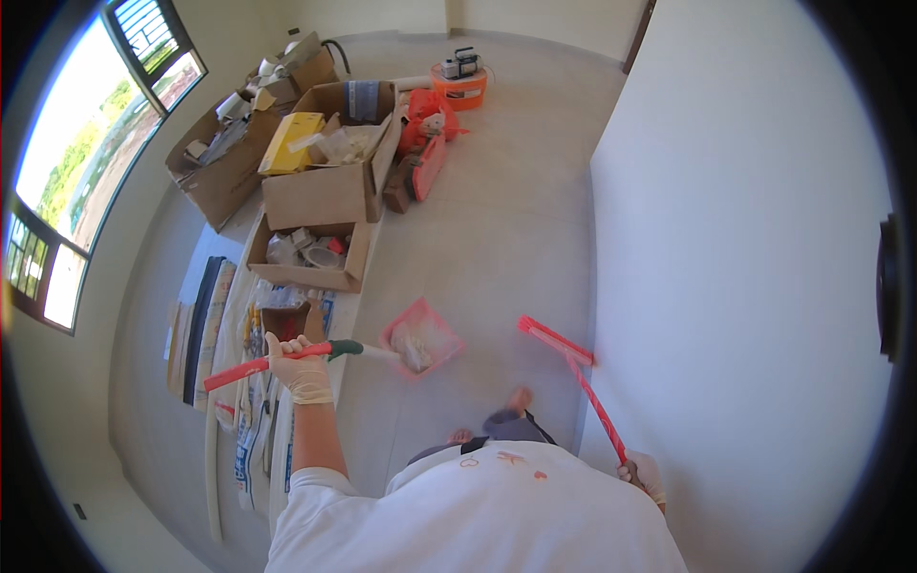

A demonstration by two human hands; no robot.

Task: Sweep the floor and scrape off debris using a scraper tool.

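In a pale glove, my left hand (pixel 298 368) is closed round the red handle of a long-handled dustpan (pixel 437 329). Its pinkish-red pan is low over the floor ahead of my feet, with whitish debris in it; whether it touches the floor I cannot tell. My right hand (pixel 645 475), also gloved, grips the red striped stick of a broom (pixel 558 341). The broom's red head is down by the foot of the white wall at the right, apart from the dustpan.
Cardboard boxes (pixel 320 202) full of scraps line the left side. Long packaged strips (pixel 250 449) lie nearer me. An orange bucket (pixel 460 91) with a machine on top stands at the back, beside red bags (pixel 427 119). A white wall (pixel 735 239) bounds the right.
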